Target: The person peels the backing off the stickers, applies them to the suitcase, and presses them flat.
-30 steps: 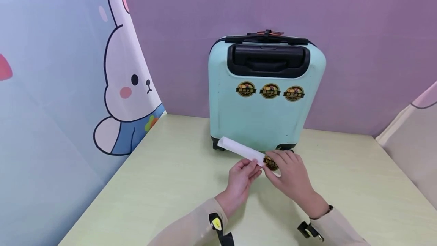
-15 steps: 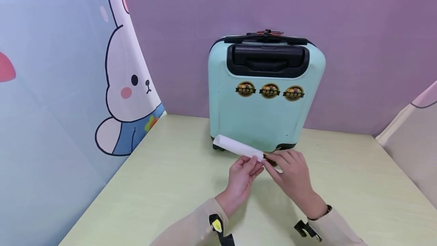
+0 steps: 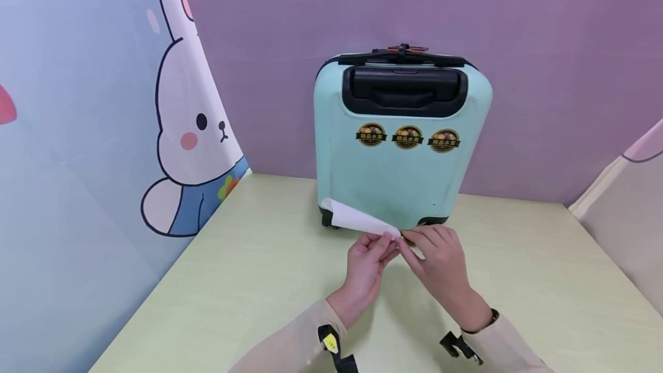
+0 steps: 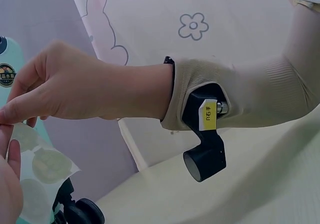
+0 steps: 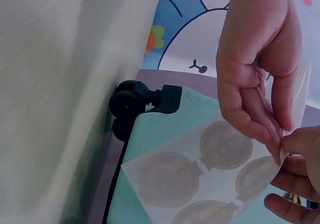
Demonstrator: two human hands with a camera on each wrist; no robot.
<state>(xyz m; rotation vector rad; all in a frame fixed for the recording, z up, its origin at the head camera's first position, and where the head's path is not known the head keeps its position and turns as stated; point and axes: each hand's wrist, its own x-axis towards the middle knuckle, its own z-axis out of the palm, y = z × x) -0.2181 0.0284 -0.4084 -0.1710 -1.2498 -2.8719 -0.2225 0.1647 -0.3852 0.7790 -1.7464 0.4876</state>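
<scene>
My left hand (image 3: 362, 272) pinches a white sheet of round stickers (image 3: 357, 219) near its right end. In the right wrist view, the sheet (image 5: 170, 176) shows its pale back, with several dark rounds showing through. My right hand (image 3: 440, 261) meets the left at that end, thumb and fingertips pinching the sheet's edge, where a dark sliver of a sticker shows. The fingers hide most of that sticker. Behind the hands stands a mint-green suitcase (image 3: 393, 183). Across its front, below the black handle recess, are three black-and-gold round stickers (image 3: 407, 137) in a row.
The suitcase stands upright on a pale table (image 3: 259, 258), its black wheels (image 3: 328, 217) at the bottom. A purple cloth (image 3: 269, 73) hangs behind it. At the left is a blue panel with a cartoon rabbit (image 3: 191, 120). Both wrists carry black camera mounts.
The sheet's left end has risen and curled more, and the sheet has tilted. The sticker at the right end, plain to see earlier, is now mostly hidden. The hands have shifted slightly upward.
</scene>
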